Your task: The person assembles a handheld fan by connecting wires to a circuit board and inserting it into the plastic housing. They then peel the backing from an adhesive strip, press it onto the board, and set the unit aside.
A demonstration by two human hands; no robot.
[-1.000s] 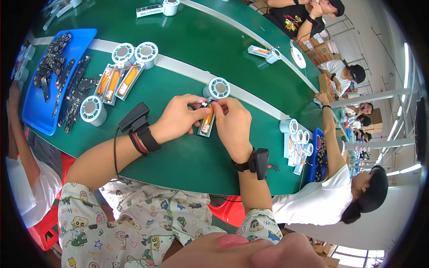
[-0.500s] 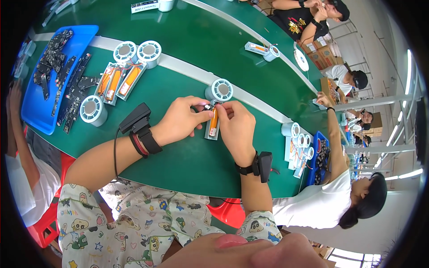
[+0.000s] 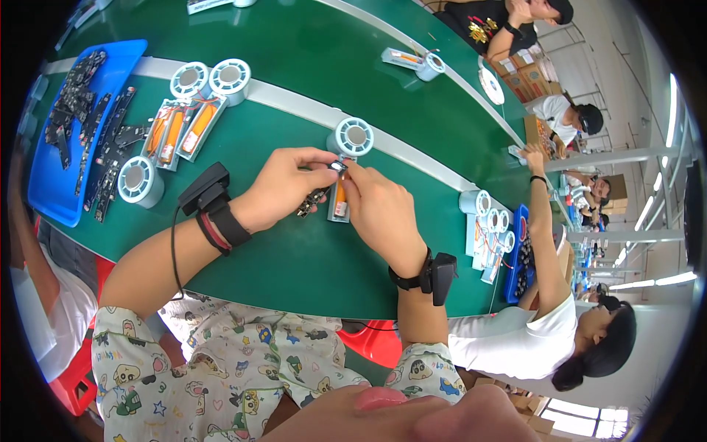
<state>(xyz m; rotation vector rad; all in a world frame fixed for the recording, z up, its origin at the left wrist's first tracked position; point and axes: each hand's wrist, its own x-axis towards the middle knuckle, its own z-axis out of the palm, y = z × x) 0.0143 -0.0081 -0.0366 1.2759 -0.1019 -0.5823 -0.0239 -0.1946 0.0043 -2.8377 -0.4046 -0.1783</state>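
Observation:
My left hand (image 3: 283, 180) is closed on a narrow black circuit board (image 3: 312, 201), whose lower part shows below the palm. Thumb and forefinger pinch its upper end, where a small white part (image 3: 337, 166) shows. My right hand (image 3: 384, 210) is closed with its fingertips against that same end; whatever lies between them is too small to make out. Beneath the hands lies an open, pale-blue handheld fan: its round head (image 3: 354, 138) points away from me, and an orange battery (image 3: 341, 197) sits in its handle (image 3: 339, 216), partly covered by my right fingers.
At left, a blue tray (image 3: 55, 195) holds black circuit boards, with more boards (image 3: 110, 166) beside it. Several opened fans (image 3: 171, 136) lie nearby. More fans (image 3: 482, 228) and another blue tray (image 3: 512, 283) are at right, near a co-worker's outstretched arm (image 3: 541, 214). A metal strip (image 3: 294, 103) crosses the green table.
The circuit board's lower part now shows below my left palm. My fingertips have come together at its end. The table scene has shifted slightly left and up in view.

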